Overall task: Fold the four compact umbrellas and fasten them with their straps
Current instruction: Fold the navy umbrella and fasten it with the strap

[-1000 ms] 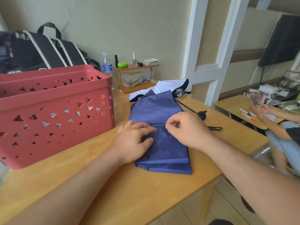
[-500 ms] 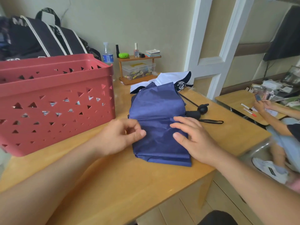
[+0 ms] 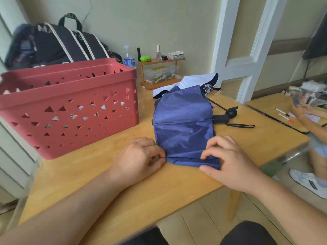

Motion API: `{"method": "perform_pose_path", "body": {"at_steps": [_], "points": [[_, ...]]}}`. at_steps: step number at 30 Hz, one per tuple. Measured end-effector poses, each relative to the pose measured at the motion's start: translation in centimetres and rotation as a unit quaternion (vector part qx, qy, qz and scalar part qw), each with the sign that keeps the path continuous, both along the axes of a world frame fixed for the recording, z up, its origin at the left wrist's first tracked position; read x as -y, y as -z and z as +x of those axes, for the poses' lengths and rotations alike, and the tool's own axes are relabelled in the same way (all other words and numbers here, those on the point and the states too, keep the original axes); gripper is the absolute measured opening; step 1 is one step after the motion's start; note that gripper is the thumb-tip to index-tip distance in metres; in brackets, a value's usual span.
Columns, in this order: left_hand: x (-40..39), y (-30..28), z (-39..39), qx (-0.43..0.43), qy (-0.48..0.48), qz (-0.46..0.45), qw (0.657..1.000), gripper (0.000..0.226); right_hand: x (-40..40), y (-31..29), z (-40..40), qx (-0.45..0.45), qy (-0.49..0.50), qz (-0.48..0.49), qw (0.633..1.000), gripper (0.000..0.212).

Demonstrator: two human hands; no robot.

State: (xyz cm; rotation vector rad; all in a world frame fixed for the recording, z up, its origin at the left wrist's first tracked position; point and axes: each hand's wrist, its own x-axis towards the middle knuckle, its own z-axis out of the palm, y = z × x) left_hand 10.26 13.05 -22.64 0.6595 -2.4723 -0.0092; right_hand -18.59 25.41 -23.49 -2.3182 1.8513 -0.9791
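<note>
The blue umbrella [image 3: 184,128] lies flat on the wooden table [image 3: 99,174], directly in front of me, and its long axis runs away from my body toward the wall. The near end of the cloth is between my two hands, and the far end almost touches a white umbrella [image 3: 187,82] that lies behind it. A black handle [image 3: 221,119] with its wrist loop [image 3: 242,125] comes out on the right side of the blue cloth, about the middle of its length.

My left hand [image 3: 139,158] has the fingers curled and pinches the near left corner of the cloth. My right hand [image 3: 230,161] is at the near right corner; the fingertips bend down on the fabric and the thumb lies along the near edge, so I judge it holds the corner between them.

Both hands are at about the same distance from the umbrella, one at each side of its short edge. I think the next move is a fold or a roll across the long axis, from one side to the other. The handle is on the right, so my right hand is the nearer one to it. I cannot see the fastening strap clearly. The red basket [image 3: 70,110] stands to the left, just beside the umbrella.
</note>
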Motion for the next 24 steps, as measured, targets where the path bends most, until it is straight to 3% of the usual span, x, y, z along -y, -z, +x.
{"method": "perform_pose_path", "body": {"at_steps": [3, 9, 13, 18, 24], "points": [[-0.3, -0.2, -0.1, -0.003, 0.011, -0.018, 1.000, 0.012, 0.0, 0.5, -0.1, -0.005, 0.001, -0.019, 1.000, 0.008], [-0.2, -0.8, 0.4, -0.008, 0.039, 0.103, 0.994, 0.012, -0.2, 0.5, -0.1, 0.037, -0.002, -0.036, 0.999, 0.013], [-0.5, -0.8, 0.4, 0.003, 0.046, 0.073, 0.996, 0.005, -0.4, 0.3, -0.2, 0.049, -0.015, -0.041, 0.998, 0.023], [-0.8, -0.6, 0.0, 0.004, 0.043, 0.040, 0.998, 0.030, -0.6, 0.1, 0.3, 0.064, -0.026, -0.046, 0.997, 0.028], [-1.0, -0.3, -0.7, -0.007, 0.078, -0.023, 0.997, 0.008, -0.8, -0.2, 0.1, 0.115, -0.025, -0.018, 0.993, 0.041]]}}
